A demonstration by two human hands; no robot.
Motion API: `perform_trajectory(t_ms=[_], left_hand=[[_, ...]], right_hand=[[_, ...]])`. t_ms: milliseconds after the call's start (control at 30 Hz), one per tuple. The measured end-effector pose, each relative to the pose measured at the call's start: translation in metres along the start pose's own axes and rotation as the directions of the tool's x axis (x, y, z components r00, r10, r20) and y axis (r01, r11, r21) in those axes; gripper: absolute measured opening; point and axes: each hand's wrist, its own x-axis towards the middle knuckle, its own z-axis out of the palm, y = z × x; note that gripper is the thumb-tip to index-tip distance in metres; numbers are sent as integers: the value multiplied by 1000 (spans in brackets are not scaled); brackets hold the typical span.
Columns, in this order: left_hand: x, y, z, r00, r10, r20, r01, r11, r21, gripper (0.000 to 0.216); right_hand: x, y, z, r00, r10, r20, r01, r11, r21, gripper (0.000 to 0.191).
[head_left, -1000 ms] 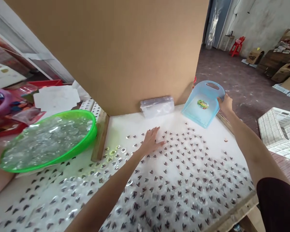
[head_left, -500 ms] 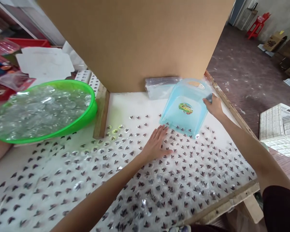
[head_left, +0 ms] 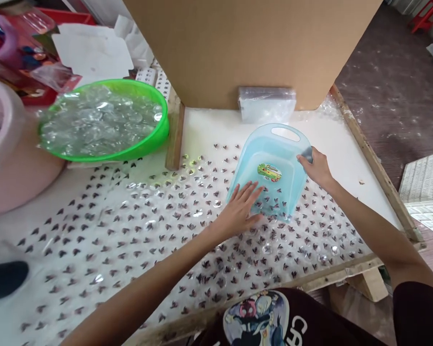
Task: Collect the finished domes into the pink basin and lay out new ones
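A translucent light-blue plastic scoop, shaped like a dustpan with a handle slot and a colourful label, lies at a slant on the white table. My right hand grips its right edge, with a small dark grey patch by the thumb. My left hand is open, fingers spread, over the scoop's lower left part and the pieces beside it. Around and under it lie many small clear plastic pieces with dark marks. Some dark marks show at the scoop's lower end; whether they are in or under it I cannot tell.
A big cardboard sheet stands behind, a clear-wrapped packet against it. On the left are a green basin of clear plastic pieces and a pink tub. Wooden rails edge the table; a white crate stands right.
The scoop has moved nearer to me over the pieces, away from the wrapped packet, with my right hand on it. My left hand now overlaps its lower left part. The view has shifted.
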Motion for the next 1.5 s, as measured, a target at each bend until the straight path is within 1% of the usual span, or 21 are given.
perform_trajectory(t_ms=[33, 100, 167, 267, 333, 367, 433, 533, 600, 767, 933, 1067, 1133, 1167, 1200, 1267, 1333, 1367, 1400, 1433, 1500], left_hand=[[-15, 0, -9, 1000, -2, -3, 2, 1000, 1, 77], [-53, -1, -22, 997, -62, -52, 62, 998, 5, 81], [-98, -3, -23, 983, -155, -101, 156, 988, 10, 87], [-158, -5, -5, 946, -292, -145, 303, 950, 69, 106], [-184, -5, 12, 919, -358, -164, 377, 920, 105, 120], [-191, -3, 19, 910, -380, -168, 401, 909, 117, 123], [-193, 1, 31, 896, -407, -177, 430, 895, 120, 126], [-174, 9, 41, 889, -408, -206, 432, 898, 86, 127], [-156, 15, 45, 888, -396, -234, 419, 907, 55, 125], [-107, 32, 54, 872, -375, -315, 387, 922, -28, 109], [-52, 48, 62, 872, -371, -319, 336, 928, -161, 92], [1, 62, 56, 895, -365, -256, 294, 915, -275, 89], [18, 67, 43, 926, -312, -212, 234, 916, -325, 86], [21, 69, 34, 942, -272, -198, 192, 918, -347, 82], [19, 68, 24, 954, -227, -194, 144, 920, -364, 79], [2, 59, 4, 964, -143, -225, 48, 924, -379, 72], [-30, 36, -14, 955, -98, -279, -10, 932, -362, 68], [-51, 20, -22, 939, -127, -319, 8, 938, -347, 66], [-73, 2, -28, 914, -199, -354, 72, 938, -340, 62], [-96, -19, -34, 875, -302, -377, 173, 924, -341, 58], [-139, -62, -43, 741, -515, -432, 424, 857, -293, 56]], right_hand=[[-5, -1, 0, 1000, -4, -7, 4, 1000, -10, 23], [-14, -2, -2, 1000, -8, -17, 8, 1000, -30, 23], [-25, -2, -3, 1000, -2, -31, 1, 999, -43, 24], [-43, -2, -4, 998, 16, -68, -19, 999, -46, 26], [-56, -3, -4, 995, 34, -97, -38, 999, -38, 28], [-63, -4, -3, 993, 43, -110, -46, 998, -31, 28], [-76, -7, -1, 989, 60, -133, -62, 998, -13, 29], [-92, -13, 5, 983, 97, -155, -95, 995, 20, 31], [-100, -16, 9, 980, 117, -160, -111, 993, 41, 33], [-111, -21, 15, 974, 137, -181, -128, 990, 61, 29], [-115, -19, 20, 971, 145, -188, -131, 988, 86, 30], [-117, -16, 24, 972, 148, -180, -133, 987, 96, 30], [-117, -15, 25, 973, 142, -181, -125, 987, 101, 32], [-117, -14, 25, 974, 140, -180, -123, 987, 103, 34], [-116, -12, 24, 974, 141, -178, -124, 987, 103, 36], [-116, -8, 22, 973, 156, -173, -141, 986, 94, 40], [-115, -3, 18, 966, 183, -181, -171, 982, 75, 45], [-115, 1, 16, 962, 196, -192, -187, 980, 67, 47], [-116, 4, 14, 956, 210, -206, -201, 978, 61, 49], [-116, 7, 12, 949, 224, -221, -216, 975, 58, 51], [-118, 12, 9, 928, 260, -267, -252, 965, 65, 53]])
